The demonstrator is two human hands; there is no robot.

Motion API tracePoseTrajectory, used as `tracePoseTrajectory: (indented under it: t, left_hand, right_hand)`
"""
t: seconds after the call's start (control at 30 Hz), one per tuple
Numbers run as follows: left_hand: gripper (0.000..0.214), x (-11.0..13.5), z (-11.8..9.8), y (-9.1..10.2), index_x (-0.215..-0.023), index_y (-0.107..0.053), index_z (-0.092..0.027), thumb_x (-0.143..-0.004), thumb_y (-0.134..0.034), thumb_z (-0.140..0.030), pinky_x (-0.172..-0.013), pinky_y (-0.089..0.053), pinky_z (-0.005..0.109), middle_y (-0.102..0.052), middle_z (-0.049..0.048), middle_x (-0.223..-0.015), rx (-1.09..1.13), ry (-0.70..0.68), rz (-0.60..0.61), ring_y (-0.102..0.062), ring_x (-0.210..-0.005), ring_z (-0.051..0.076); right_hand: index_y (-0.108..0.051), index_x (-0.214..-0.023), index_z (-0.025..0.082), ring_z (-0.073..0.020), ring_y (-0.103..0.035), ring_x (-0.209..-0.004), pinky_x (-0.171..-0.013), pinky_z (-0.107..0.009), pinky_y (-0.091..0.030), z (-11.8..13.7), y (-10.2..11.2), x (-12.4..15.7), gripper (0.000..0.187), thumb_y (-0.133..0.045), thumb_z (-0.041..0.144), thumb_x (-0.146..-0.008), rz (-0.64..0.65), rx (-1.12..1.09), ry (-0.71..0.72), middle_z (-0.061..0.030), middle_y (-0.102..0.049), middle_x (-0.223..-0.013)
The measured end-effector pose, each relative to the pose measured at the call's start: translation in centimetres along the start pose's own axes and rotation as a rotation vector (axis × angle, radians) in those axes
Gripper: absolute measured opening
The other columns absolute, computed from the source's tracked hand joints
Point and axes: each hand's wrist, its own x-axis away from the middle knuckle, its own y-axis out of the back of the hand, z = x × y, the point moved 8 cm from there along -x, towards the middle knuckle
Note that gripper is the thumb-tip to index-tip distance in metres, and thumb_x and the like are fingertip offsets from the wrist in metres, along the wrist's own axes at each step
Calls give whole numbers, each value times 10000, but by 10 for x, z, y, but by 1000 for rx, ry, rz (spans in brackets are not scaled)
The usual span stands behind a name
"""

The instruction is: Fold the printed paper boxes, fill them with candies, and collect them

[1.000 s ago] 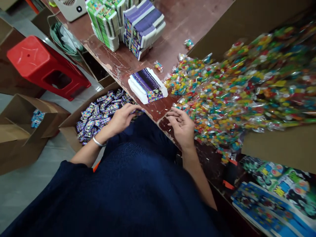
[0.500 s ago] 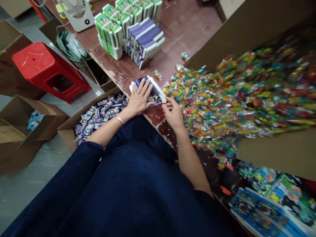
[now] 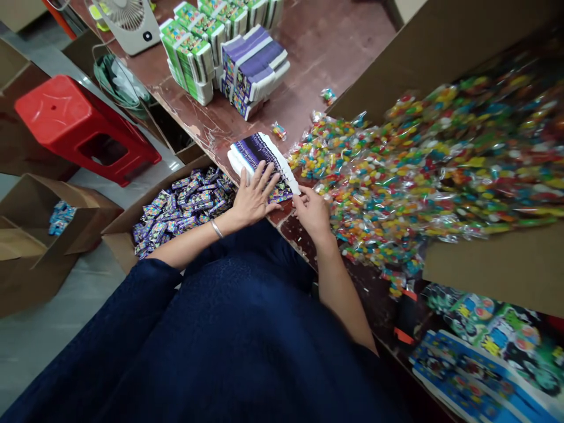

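Note:
A fanned stack of flat purple cartons (image 3: pixel 251 147) with white flaps lies at the table's front edge. My left hand (image 3: pixel 255 194) rests on it palm down, fingers spread. At the stack's right corner, my right hand (image 3: pixel 312 211) has thumb and fingers pinched on a white carton flap (image 3: pixel 294 185). Just right of that hand spreads a large heap of clear-wrapped colourful candies (image 3: pixel 379 176). Below my left forearm, a cardboard box (image 3: pixel 118 235) holds many small filled purple boxes (image 3: pixel 176 208).
Strapped bundles of purple cartons (image 3: pixel 258 59) and green cartons (image 3: pixel 187 56) stand farther back, beside a white fan (image 3: pixel 134 26). Two loose candy packets (image 3: pixel 279 130) lie near the stack. A red stool (image 3: pixel 83 126) and another carton box (image 3: pixel 53 247) are on the floor at left. Printed sheets (image 3: pixel 476 376) lie lower right.
My left hand has slid toward me over the stack, uncovering more purple and white carton edges. The right hand has shifted slightly nearer my body, still at the corner.

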Motion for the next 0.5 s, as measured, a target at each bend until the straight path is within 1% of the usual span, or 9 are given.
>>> tracePoseTrajectory:
  t: [0.1, 0.2, 0.3, 0.37, 0.43, 0.5]
  left_hand:
    - [698, 6, -3, -7, -1638, -387, -227, -1010, -546, -485, -1317, 2, 709, -222, 146, -1768, 7, 11, 16, -130, -1668, 374]
    - [674, 9, -3, -8, -1636, -392, -239, -1014, -536, -456, -1319, 6, 705, -203, 133, -1774, 8, 39, 4, -125, -1669, 368]
    - [695, 9, -5, -8, -1644, -370, -219, -1012, -536, -456, -1321, 3, 700, -197, 145, -1774, -2, 46, 8, -122, -1670, 365]
    - [714, 9, -6, -7, -1650, -346, -186, -1010, -538, -437, -1320, 5, 701, -188, 164, -1772, -23, 48, 14, -114, -1671, 366]
    - [720, 8, -8, -7, -1643, -345, -151, -1002, -552, -404, -1317, 3, 706, -175, 189, -1771, -42, 58, 20, -102, -1671, 375]
    - [708, 7, -9, -6, -1618, -377, -124, -986, -579, -371, -1311, -15, 719, -162, 215, -1769, -46, 79, 21, -87, -1669, 395]
  right_hand:
    - [-710, -1265, 143, -237, -707, -680, -729, -371, -580, 6, -5, 2, 452, -594, 411, -920, 11, -8, -2, -49, -733, -709]
    - [-693, -1245, 148, -218, -698, -636, -674, -342, -570, 11, -12, 5, 444, -623, 419, -901, 23, -77, -34, -32, -726, -680]
    - [-642, -1208, 160, -177, -643, -511, -540, -297, -528, 9, -17, 5, 462, -674, 457, -856, 19, -227, -138, 0, -710, -655]
    - [-614, -1125, 178, -147, -599, -441, -449, -264, -476, 5, -22, 5, 452, -717, 486, -812, 52, -370, -233, 17, -698, -642]
    - [-593, -1054, 189, -129, -591, -424, -408, -240, -454, 3, -29, 7, 459, -762, 503, -765, 120, -505, -312, 21, -694, -640]
    - [-586, -1028, 194, -118, -604, -438, -409, -223, -464, 4, -34, 9, 480, -794, 508, -732, 163, -593, -350, 22, -699, -649]
